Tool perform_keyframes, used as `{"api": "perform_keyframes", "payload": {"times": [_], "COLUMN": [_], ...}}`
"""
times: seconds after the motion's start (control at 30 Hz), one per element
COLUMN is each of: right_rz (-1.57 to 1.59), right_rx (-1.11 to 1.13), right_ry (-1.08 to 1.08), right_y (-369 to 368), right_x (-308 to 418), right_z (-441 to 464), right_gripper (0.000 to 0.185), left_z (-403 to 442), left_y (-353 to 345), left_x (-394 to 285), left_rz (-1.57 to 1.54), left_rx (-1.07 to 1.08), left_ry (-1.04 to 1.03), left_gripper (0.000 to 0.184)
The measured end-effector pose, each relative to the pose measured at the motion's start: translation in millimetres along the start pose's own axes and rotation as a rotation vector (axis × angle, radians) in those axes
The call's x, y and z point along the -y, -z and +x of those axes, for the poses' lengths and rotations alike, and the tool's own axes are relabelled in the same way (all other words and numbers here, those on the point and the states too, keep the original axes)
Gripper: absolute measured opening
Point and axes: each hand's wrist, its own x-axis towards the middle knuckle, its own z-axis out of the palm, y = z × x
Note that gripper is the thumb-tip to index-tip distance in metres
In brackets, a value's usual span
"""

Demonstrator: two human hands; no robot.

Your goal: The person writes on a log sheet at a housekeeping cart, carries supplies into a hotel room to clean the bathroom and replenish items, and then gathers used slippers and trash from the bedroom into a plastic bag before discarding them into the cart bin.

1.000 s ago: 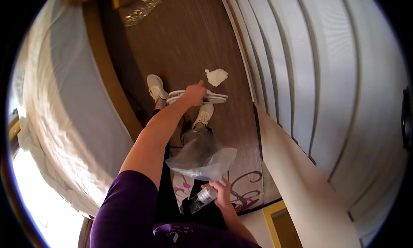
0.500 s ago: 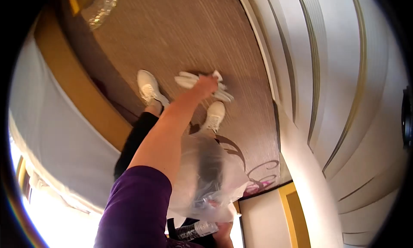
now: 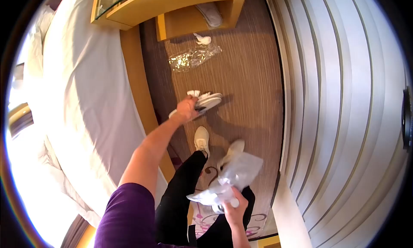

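My left hand [image 3: 187, 109] reaches low over the floor, its fingers closed round a pair of white slippers [image 3: 209, 102]. A bit of white tissue [image 3: 193, 93] shows just beyond the fingers, against the slippers. Nearer my body, my right hand [image 3: 235, 206] is closed on a translucent plastic bag [image 3: 241, 169] and a clear bottle, of which the white cap [image 3: 234, 202] shows; the bag covers most of the bottle.
Ahead on the brown floor [image 3: 245, 88] lie crinkled clear wrapping [image 3: 194, 58] and a white tissue [image 3: 203, 39]. A wooden stand [image 3: 172, 9] holds a pale slipper [image 3: 209, 13] on its shelf. A bed [image 3: 92, 80] is at left, a slatted wall panel [image 3: 327, 97] at right.
The view has shifted forward, showing the stand. My left hand still has the slippers, now beyond my feet, with tissue that lay on the floor now beside them. My right hand has risen with the bag and bottle.
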Motion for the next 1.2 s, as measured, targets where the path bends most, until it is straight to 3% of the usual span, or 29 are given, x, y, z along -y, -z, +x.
{"api": "perform_keyframes", "payload": {"times": [0.1,0.17,0.2,0.27,0.33,0.4,0.47,0.5,0.57,0.6,0.67,0.8,0.9,0.93,0.97,1.03,1.07,1.13,1.17,1.2], "right_rz": [-0.127,-0.134,-0.09,-0.226,-0.342,-0.417,-0.491,-0.524,-0.509,-0.501,-0.462,-0.429,-0.494,-0.479,-0.476,-0.431,-0.414,-0.405,-0.378,-0.309], "right_rx": [0.063,0.106,0.114,0.173,0.295,0.338,0.337,0.33,0.345,0.343,0.351,0.376,0.355,0.338,0.334,0.314,0.292,0.232,0.172,0.149], "right_ry": [0.163,0.155,0.151,0.354,0.473,0.506,0.466,0.456,0.471,0.488,0.468,0.471,0.434,0.375,0.371,0.41,0.407,0.406,0.44,0.432], "right_y": [-39.1,-57.5,-70.8,-96.1,-101.8,-93.1,-93.0,-94.8,-96.1,-97.5,-102.6,-107.0,-103.1,-106.0,-105.0,-107.2,-111.1,-117.0,-119.9,-118.0], "right_x": [39.9,36.5,45.3,54.1,70.3,84.1,108.0,118.3,122.5,121.5,121.0,130.4,137.5,154.9,155.1,151.4,148.1,140.9,135.5,137.2], "right_z": [69.6,112.1,128.8,164.4,185.5,197.8,210.9,215.2,221.5,223.2,223.6,234.3,234.6,235.4,234.2,234.8,231.2,222.6,222.2,218.1], "right_gripper": [0.046,0.046,0.046,0.045,0.052,0.065,0.065,0.065,0.065,0.066,0.067,0.068,0.068,0.06,0.06,0.06,0.058,0.055,0.055,0.052], "left_z": [65.8,119.7,146.3,204.1,285.8,319.5,316.4,310.0,283.2,275.3,265.2,305.0,353.7,354.7,351.4,320.3,297.6,242.3,203.3,162.2], "left_y": [38.4,63.3,65.8,66.8,24.2,-4.5,26.9,21.9,24.3,37.7,68.0,123.2,90.5,85.6,79.4,79.9,73.1,60.0,78.4,98.6], "left_x": [23.4,23.5,29.2,47.6,102.3,102.7,86.9,80.7,62.4,54.9,37.6,15.9,38.3,40.7,38.4,41.6,41.2,45.2,36.9,28.2], "left_rz": [-0.052,-0.007,-0.023,-0.2,-0.304,-0.415,-0.26,-0.268,-0.049,-0.031,0.005,0.043,0.115,0.11,0.113,0.065,0.136,0.151,0.113,-0.103], "left_rx": [-0.077,0.123,0.126,0.14,0.029,-0.055,0.218,0.224,0.007,0.0,0.012,0.082,0.069,-0.004,0.0,0.113,0.0,-0.17,-0.086,-0.169], "left_ry": [-0.074,0.062,0.072,0.008,0.021,0.023,0.338,0.348,0.202,0.207,0.08,0.131,0.189,0.183,0.179,0.186,0.106,-0.07,-0.084,-0.01], "left_gripper": [0.097,0.124,0.124,0.133,0.129,0.126,0.122,0.122,0.106,0.106,0.089,0.088,0.102,0.086,0.086,0.064,0.052,0.061,0.061,0.061]}}
